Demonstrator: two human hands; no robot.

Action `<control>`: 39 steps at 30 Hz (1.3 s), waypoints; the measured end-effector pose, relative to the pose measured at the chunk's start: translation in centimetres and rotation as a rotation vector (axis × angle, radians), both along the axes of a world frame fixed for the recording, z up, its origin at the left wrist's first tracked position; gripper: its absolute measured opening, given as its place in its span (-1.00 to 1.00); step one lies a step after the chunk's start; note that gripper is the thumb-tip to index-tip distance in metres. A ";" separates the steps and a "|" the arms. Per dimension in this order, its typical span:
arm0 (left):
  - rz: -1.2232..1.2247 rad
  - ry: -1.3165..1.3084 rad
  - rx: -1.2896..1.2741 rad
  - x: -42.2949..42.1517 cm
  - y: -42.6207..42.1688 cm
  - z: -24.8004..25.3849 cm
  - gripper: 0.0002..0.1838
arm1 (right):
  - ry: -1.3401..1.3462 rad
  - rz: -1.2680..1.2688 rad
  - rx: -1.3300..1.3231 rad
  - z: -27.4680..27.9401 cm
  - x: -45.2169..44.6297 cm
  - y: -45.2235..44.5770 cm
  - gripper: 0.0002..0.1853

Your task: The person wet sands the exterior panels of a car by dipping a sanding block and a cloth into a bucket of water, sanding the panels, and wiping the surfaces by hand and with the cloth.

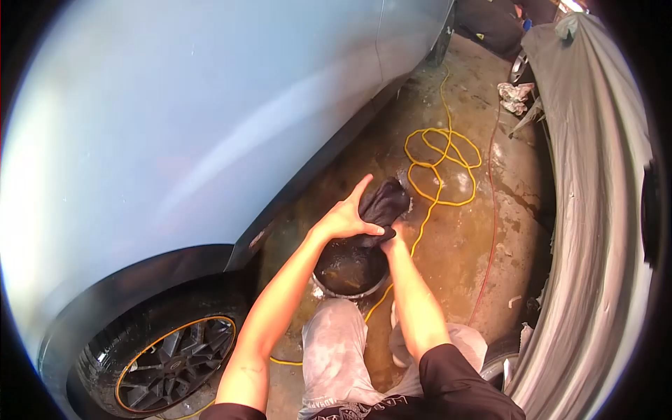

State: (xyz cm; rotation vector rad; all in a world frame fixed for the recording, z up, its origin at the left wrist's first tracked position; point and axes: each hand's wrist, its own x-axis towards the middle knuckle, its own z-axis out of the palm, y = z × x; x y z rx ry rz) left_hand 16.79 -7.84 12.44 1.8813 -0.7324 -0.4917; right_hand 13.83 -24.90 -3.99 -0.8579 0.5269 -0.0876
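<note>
A dark, wet-looking cloth is bunched between my hands, above a dark bucket. My left hand grips its left side, with the thumb across the front and one finger pointing up. At the cloth's lower right is my right hand, holding it, with most of the fingers hidden behind the fabric. Just below stands the round bucket with a pale rim and dark liquid inside, between my hands and my knees.
A pale blue vehicle panel fills the left, above a wheel with an orange-edged rim. A yellow cord lies coiled on the wet concrete floor, near a thin red line. Grey sheeting hangs at right.
</note>
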 end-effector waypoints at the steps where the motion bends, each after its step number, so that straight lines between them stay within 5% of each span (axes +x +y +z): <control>1: 0.041 0.074 -0.004 -0.1 -0.4 1.6 0.12 | -0.067 0.017 0.055 1.4 1.5 0.9 -0.45; 3: 0.198 -0.209 0.006 0.1 -2.1 -1.2 0.05 | -0.148 0.011 0.139 3.1 5.2 2.7 -0.46; 5: 0.408 -0.272 -0.088 0.4 -3.0 -2.4 -0.29 | -0.185 -0.011 0.208 2.9 7.8 4.3 -0.46; 9: 0.583 -0.155 -0.305 0.3 -0.4 -3.6 -0.45 | -0.167 -0.049 0.331 -3.1 10.0 5.1 -0.48; 10: 0.617 -0.346 -0.244 0.2 0.7 -2.7 -0.52 | 0.094 0.089 0.020 1.7 8.8 4.3 -0.52; 17: 0.880 -1.402 0.627 1.0 4.0 10.2 -0.59 | 0.154 -0.170 0.442 -6.2 9.2 -1.1 -0.58; 22: 0.186 -1.433 1.007 10.5 -0.8 9.5 -0.55 | -0.031 -0.277 0.563 0.7 13.1 -0.9 -0.55; 25: -0.032 -1.625 0.871 20.9 -8.6 4.3 -0.56 | -0.078 -0.259 0.626 3.4 14.0 -1.7 -0.53; 27: 0.001 -1.619 1.121 24.4 -14.3 2.6 -0.69 | -0.063 -0.269 0.581 4.5 13.6 -3.2 -0.53; 31: -0.065 -1.659 1.104 22.3 -10.2 -2.1 -0.77 | -0.081 -0.245 0.301 4.1 11.9 -5.7 -0.61; 33: -0.106 -1.548 0.927 17.7 -4.4 -4.2 -0.79 | -0.088 0.123 0.060 1.8 10.3 -4.9 -0.62; 37: 0.006 -1.233 0.958 7.4 3.1 -6.4 -0.68 | 0.120 0.836 -0.418 -5.5 7.0 3.9 -0.57; 39: -0.034 -0.946 1.040 2.4 5.4 -7.6 -0.56 | 0.271 0.878 -0.527 -13.9 4.3 8.9 -0.62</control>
